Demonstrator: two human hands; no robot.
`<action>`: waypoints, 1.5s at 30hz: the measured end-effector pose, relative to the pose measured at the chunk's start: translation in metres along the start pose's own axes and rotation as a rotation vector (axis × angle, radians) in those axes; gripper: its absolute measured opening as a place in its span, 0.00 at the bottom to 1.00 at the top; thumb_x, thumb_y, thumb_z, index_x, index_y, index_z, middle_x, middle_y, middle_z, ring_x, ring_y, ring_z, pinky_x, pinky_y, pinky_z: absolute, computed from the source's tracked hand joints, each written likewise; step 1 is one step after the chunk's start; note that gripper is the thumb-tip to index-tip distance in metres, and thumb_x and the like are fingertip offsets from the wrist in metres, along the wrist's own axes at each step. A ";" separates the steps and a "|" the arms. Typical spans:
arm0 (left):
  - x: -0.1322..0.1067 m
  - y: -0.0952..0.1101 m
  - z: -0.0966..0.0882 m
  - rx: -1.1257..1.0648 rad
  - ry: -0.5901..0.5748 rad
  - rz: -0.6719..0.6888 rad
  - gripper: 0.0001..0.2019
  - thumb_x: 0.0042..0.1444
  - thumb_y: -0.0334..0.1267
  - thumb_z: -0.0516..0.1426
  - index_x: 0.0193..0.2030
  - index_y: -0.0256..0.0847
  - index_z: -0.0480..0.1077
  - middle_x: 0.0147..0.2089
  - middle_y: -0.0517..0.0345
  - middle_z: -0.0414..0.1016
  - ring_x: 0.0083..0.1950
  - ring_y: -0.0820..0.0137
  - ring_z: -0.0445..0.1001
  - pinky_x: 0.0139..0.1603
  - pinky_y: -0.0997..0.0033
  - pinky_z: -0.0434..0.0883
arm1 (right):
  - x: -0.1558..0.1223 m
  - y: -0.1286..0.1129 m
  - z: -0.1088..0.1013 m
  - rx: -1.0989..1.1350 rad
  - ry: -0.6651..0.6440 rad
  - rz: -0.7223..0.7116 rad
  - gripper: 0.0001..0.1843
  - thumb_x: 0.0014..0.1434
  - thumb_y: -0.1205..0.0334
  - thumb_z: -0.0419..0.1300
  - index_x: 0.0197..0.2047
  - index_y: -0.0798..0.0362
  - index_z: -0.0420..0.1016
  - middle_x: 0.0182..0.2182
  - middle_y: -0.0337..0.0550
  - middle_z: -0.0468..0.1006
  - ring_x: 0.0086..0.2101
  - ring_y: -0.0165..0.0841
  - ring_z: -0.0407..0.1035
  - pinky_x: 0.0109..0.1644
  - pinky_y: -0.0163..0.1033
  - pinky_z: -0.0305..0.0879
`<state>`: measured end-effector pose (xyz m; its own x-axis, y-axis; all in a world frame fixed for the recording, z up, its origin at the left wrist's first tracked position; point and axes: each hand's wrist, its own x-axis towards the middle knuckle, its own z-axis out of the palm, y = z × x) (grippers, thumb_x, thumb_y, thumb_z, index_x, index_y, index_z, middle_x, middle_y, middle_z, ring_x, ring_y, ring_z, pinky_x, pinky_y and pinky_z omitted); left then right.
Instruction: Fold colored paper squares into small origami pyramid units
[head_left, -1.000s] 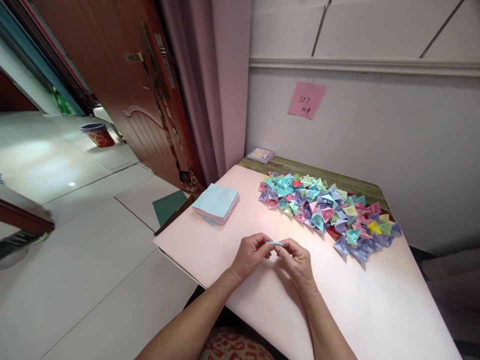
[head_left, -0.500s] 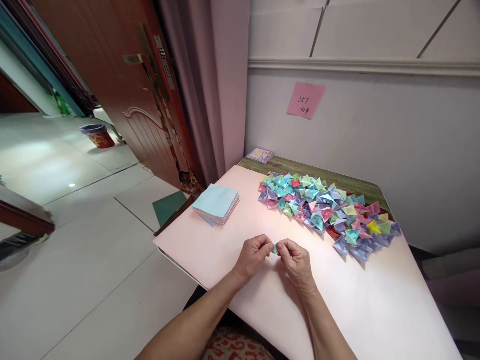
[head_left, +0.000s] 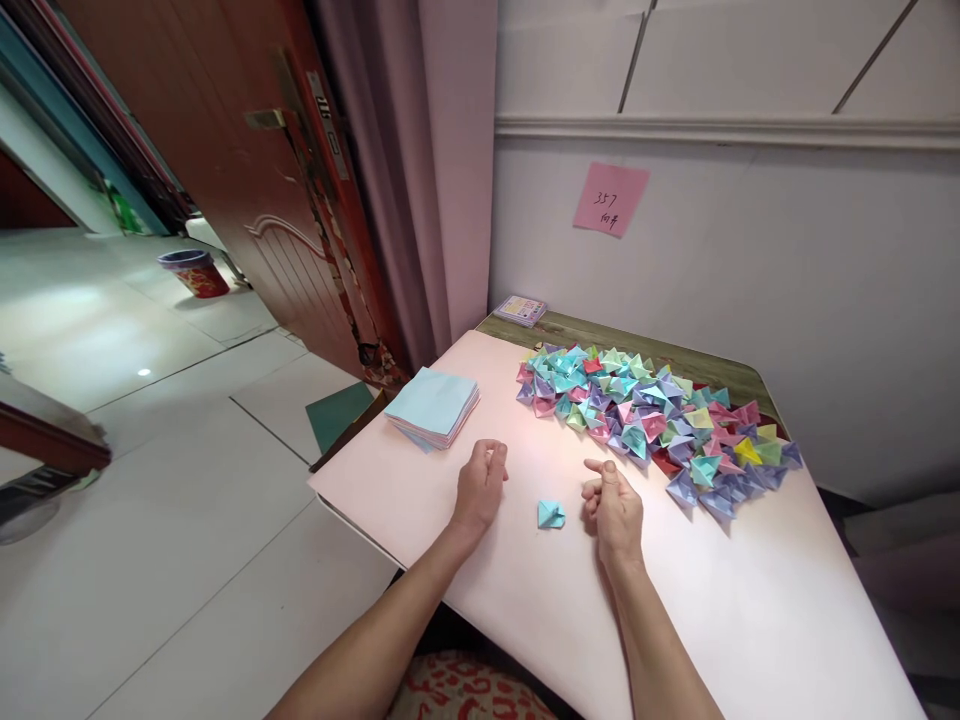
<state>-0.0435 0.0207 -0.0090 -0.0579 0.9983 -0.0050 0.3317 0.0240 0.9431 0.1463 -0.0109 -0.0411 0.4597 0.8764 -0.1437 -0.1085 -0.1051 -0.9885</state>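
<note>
A small folded light-blue paper piece (head_left: 550, 514) lies on the pink tabletop between my two hands, touched by neither. To its left, my left hand (head_left: 477, 492) is loosely open, its fingers bent inward with nothing held. My right hand (head_left: 616, 512) hovers to the right of the piece, open and holding nothing, index finger reaching left and the other fingers half curled. Beyond my left hand lies a stack of square paper sheets (head_left: 433, 402), light blue on top. Many folded paper pieces (head_left: 637, 410) in several colours form a pile past my right hand.
The pink-covered table (head_left: 720, 610) has a bare wooden strip (head_left: 667, 352) along the wall, bearing a small stack of cards (head_left: 521, 311). A pink note (head_left: 611, 200) is on the wall. Left are a brown door (head_left: 225, 160), a curtain (head_left: 390, 150) and a bin (head_left: 195, 273).
Both hands were pinching the small blue paper piece and have let go of it. It now lies on the table, and the hands have moved apart to either side.
</note>
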 end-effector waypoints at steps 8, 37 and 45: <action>-0.007 -0.005 0.010 0.005 -0.299 0.261 0.04 0.52 0.36 0.59 0.29 0.39 0.73 0.30 0.60 0.70 0.29 0.73 0.66 0.31 0.74 0.63 | 0.008 -0.008 -0.019 -0.220 -0.465 -0.215 0.14 0.52 0.51 0.66 0.35 0.53 0.78 0.25 0.37 0.70 0.19 0.25 0.58 0.20 0.32 0.55; -0.006 -0.009 0.000 0.369 -0.310 0.458 0.04 0.57 0.36 0.57 0.33 0.41 0.72 0.34 0.56 0.74 0.36 0.69 0.71 0.36 0.71 0.65 | -0.001 -0.012 -0.008 -0.546 -0.335 -0.320 0.10 0.55 0.55 0.59 0.28 0.52 0.74 0.23 0.40 0.76 0.24 0.33 0.68 0.30 0.35 0.62; -0.008 -0.004 0.009 0.449 -0.284 0.375 0.08 0.57 0.37 0.57 0.28 0.41 0.68 0.31 0.58 0.71 0.31 0.70 0.67 0.33 0.71 0.61 | -0.003 -0.010 -0.005 -0.574 -0.331 -0.389 0.10 0.57 0.54 0.57 0.35 0.51 0.73 0.27 0.42 0.78 0.26 0.35 0.71 0.33 0.38 0.65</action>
<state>-0.0361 0.0128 -0.0153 0.3696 0.9168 0.1515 0.6460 -0.3707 0.6673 0.1502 -0.0143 -0.0309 0.0734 0.9857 0.1518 0.5229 0.0916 -0.8475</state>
